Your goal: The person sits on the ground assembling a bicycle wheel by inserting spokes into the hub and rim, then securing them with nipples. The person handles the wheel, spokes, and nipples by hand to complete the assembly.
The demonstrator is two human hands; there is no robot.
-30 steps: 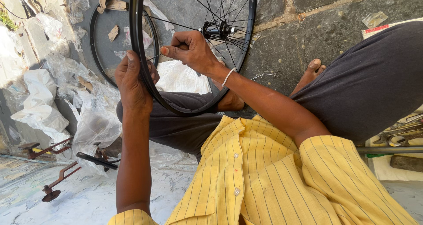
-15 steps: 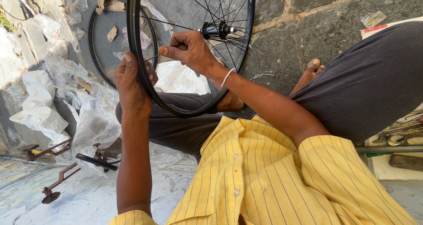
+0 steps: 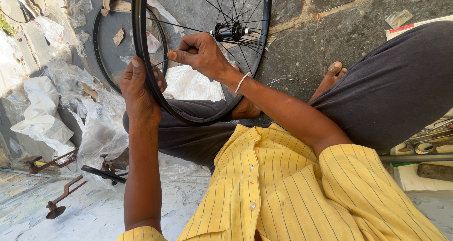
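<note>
Nearest, the person sits on the stone floor in a yellow striped shirt. The left hand is closed around the black rim of the bicycle wheel, which stands upright over the lap, its hub axle lying roughly level. The right hand pinches a spoke near the rim. A loosened left grip would probably let the wheel tip sideways. Beyond lies a bare rim among plastic wrappings.

The stone floor carries a bare black rim, crumpled plastic bags — and rusty brackets.
</note>
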